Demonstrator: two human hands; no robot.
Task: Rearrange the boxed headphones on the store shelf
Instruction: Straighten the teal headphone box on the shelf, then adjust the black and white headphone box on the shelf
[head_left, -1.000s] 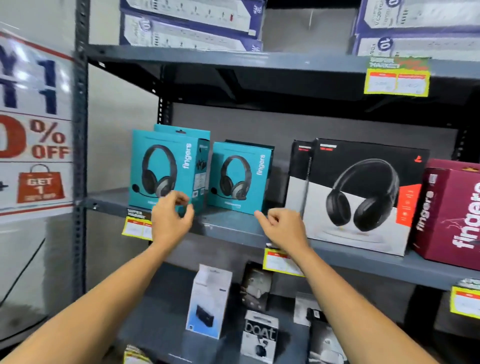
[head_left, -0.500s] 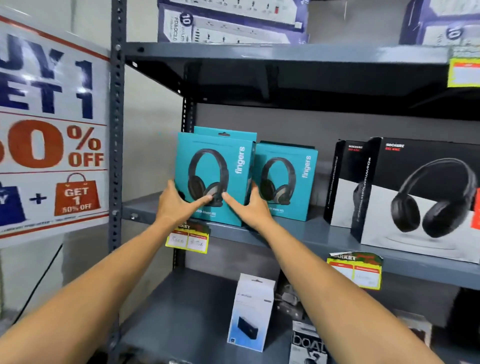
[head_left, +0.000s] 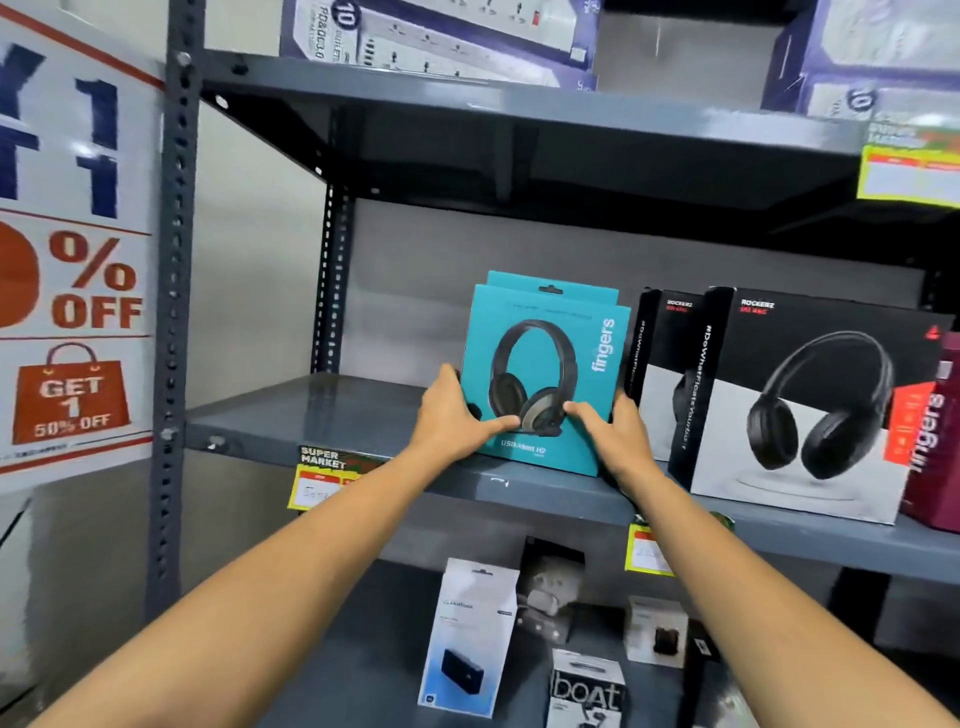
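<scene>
A teal "fingers" headphone box stands upright on the grey middle shelf, with more teal boxes lined up right behind it. My left hand grips its lower left edge, thumb across the front. My right hand grips its lower right edge. Just to the right stand two black-and-white Rockerz headphone boxes, the smaller-looking one behind.
A maroon "fingers" box stands at the far right. Grey shelf surface shows to the left of the teal boxes. The lower shelf holds several small boxes, among them a white one and a "boat" box. A sale poster hangs left of the rack post.
The teal boxes, spread side by side before, now stand stacked front to back further right, beside the black boxes. Both hands have closed on the front teal box's edges.
</scene>
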